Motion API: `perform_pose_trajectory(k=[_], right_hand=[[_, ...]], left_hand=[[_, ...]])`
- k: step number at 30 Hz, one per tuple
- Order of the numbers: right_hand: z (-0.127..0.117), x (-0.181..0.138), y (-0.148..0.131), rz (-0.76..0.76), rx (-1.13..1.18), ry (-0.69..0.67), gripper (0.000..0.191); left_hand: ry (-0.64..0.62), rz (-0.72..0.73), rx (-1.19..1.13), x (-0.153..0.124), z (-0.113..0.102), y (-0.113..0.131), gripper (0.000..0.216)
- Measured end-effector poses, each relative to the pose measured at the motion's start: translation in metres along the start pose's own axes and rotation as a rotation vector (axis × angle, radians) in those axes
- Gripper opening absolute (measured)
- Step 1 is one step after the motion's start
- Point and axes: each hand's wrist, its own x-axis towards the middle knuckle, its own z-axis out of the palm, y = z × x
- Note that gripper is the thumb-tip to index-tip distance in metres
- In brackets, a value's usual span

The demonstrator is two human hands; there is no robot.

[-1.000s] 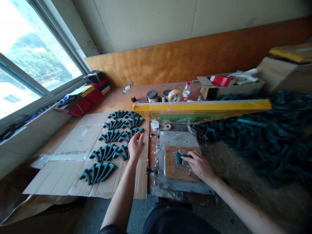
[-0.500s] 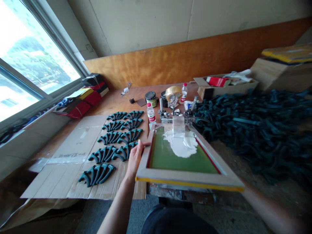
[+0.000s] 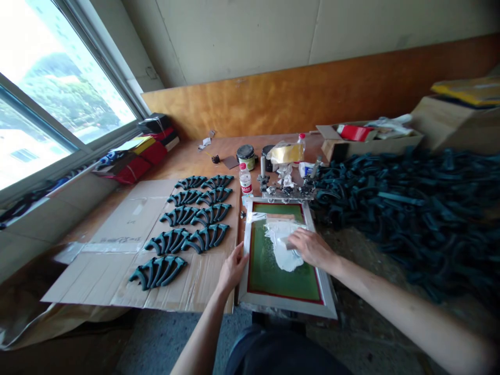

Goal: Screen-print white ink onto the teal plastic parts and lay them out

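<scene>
A screen-printing frame (image 3: 326, 291) with green mesh lies flat in front of me, a smear of white ink (image 3: 284, 249) on its upper half. My left hand (image 3: 233, 271) rests against the frame's left edge with its fingers curled onto it. Over the ink, my right hand (image 3: 310, 247) is closed on a pale squeegee (image 3: 288, 243). To the left, several dark teal curved plastic parts (image 3: 183, 229) lie in rows on flattened cardboard (image 3: 113, 260).
A big heap of the same teal parts (image 3: 410, 208) fills the right side. Behind the frame stand a small bottle (image 3: 246, 180), ink tins (image 3: 246, 153), tape and a hinge clamp (image 3: 287, 190). A cardboard box (image 3: 371, 138) sits at the back right, the window at left.
The frame, raised a second ago, has swung down flat. My right hand left the part on the base and now holds the squeegee on the mesh; my left hand moved to the frame's edge.
</scene>
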Motion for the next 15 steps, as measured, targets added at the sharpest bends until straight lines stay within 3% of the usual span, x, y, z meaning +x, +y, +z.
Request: perform_pose_trajectory(k=[4,7,10,12,15], right_hand=[[-0.007,-0.031,0.003,-0.237,0.098,-0.063,0.026],[-0.014,-0.024,0.003,-0.204,0.152,-0.1,0.023],[-0.004,-0.019,-0.007,-0.119,0.131,0.062,0.028],[0.007,-0.028,-0.015,-0.157,0.092,0.177,0.036],[0.01,-0.046,-0.019,-0.262,0.097,0.183,0.038]], left_hand=[[0.007,0.002,-0.037,0.0,0.002,-0.003,0.059],[0.024,0.008,-0.049,-0.001,0.003,-0.001,0.058],[0.038,0.003,-0.078,-0.002,0.002,0.002,0.057],[0.051,-0.016,-0.113,-0.003,0.001,0.004,0.058],[0.071,-0.035,-0.165,-0.004,0.0,0.007,0.061]])
